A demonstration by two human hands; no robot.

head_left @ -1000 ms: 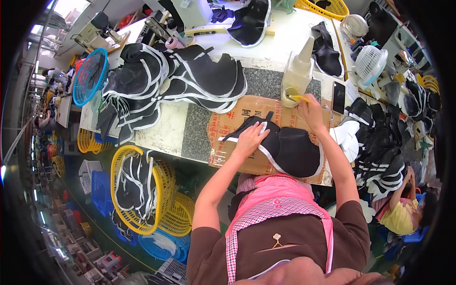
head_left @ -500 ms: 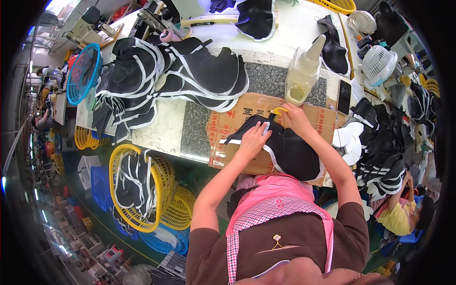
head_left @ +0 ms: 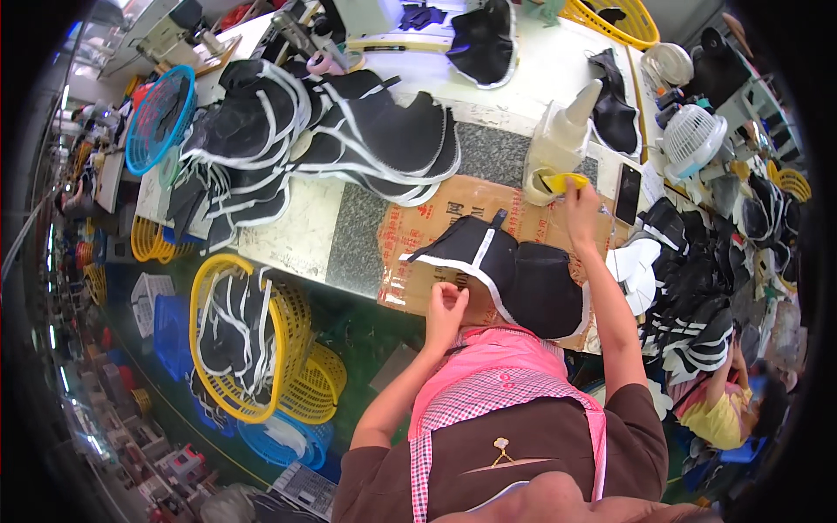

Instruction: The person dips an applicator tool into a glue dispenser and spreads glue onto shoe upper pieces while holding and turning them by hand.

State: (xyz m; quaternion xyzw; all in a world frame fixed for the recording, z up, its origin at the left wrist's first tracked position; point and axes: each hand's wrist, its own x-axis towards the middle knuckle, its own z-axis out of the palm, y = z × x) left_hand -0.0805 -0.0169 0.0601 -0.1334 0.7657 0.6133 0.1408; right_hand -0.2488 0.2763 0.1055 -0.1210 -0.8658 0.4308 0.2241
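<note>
My right hand [head_left: 580, 209] grips a yellow-handled brush [head_left: 567, 181], its tip inside the mouth of a cloudy plastic glue bottle [head_left: 558, 139] with a cone-shaped top. Below it, a black shoe upper [head_left: 545, 283] with white edging lies on a flat brown cardboard sheet [head_left: 405, 235]. A white strip runs across the upper's left part, ending in a small black tab. Beside the upper's left lower edge, my left hand [head_left: 446, 309] is closed in a pinch, apart from the upper. Anything between its fingertips is too small to make out.
Black white-edged uppers [head_left: 366, 131] are heaped on the table at left. A phone [head_left: 628, 193] and white cut pieces [head_left: 636, 266] lie to the right, near another black pile [head_left: 693, 288]. Yellow baskets [head_left: 305, 349] stand at lower left. A co-worker in yellow [head_left: 725, 414] sits at right.
My right hand has moved the brush from the upper's white strip up and right to the glue bottle. My left hand has let go of the upper and drawn back toward me.
</note>
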